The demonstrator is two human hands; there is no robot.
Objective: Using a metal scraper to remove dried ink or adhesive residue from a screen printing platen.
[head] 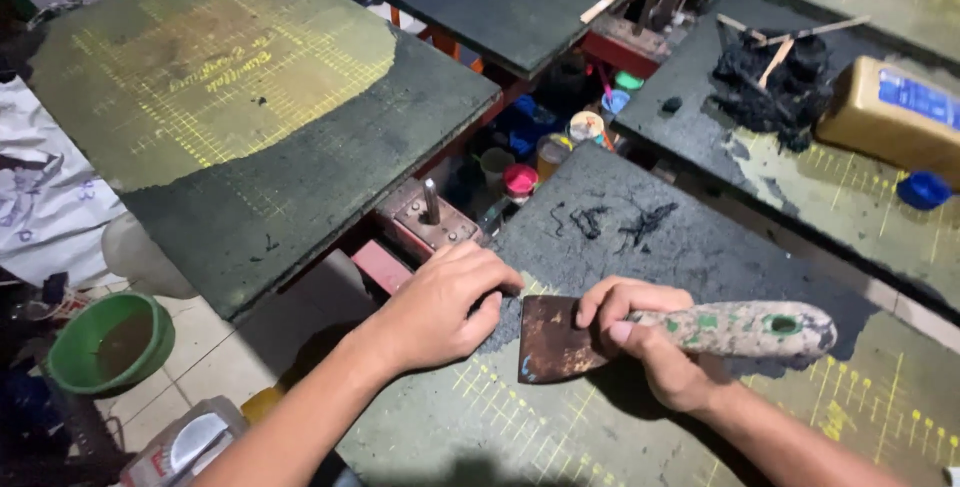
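A scraper (640, 337) with a rusty, flat metal blade and a paint-spattered handle is being held in the right hand (655, 347), which is being closed around the neck of the tool where blade and handle meet; the thumb is being pressed on top, and the handle is projecting out to the right past the palm. The blade is being laid flat, or nearly so, on the printing board (560, 427), with its broad edge pointing left toward the left hand (440, 302). The left hand is being rested knuckles-up on the near corner of the same board, its fingers curled loosely and holding nothing; its fingertips are just beside the upper left corner of the blade, though whether contact is being made cannot be told. The blade is lying at the border between the board's dark, ink-coated area and its greenish area marked with a yellow grid. Smears of black ink (620, 222) are lying on the dark area beyond the hands. A larger board (250, 97) is standing to the left, and a green bowl (110, 342) is sitting on the floor below it.
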